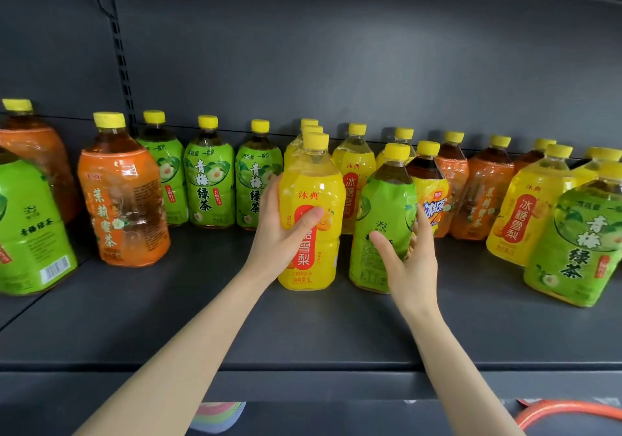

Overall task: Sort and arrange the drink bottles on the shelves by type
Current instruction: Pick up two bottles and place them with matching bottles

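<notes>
A dark grey shelf (303,328) carries a row of yellow-capped drink bottles. My left hand (281,233) grips a yellow pear-drink bottle (313,189) at mid shelf, thumb across its red label. Two more yellow bottles stand in line behind it. My right hand (409,260) grips the green-tea bottle (383,206) just to the right, fingers wrapped round its lower right side. Both bottles stand upright on the shelf.
Three green-tea bottles (208,179) stand at the back left, with orange jasmine-tea bottles (123,196) and a green one (30,230) further left. Orange (484,193), yellow (528,210) and green bottles (579,243) crowd the right. An ice-tea bottle (430,196) stands behind my right hand.
</notes>
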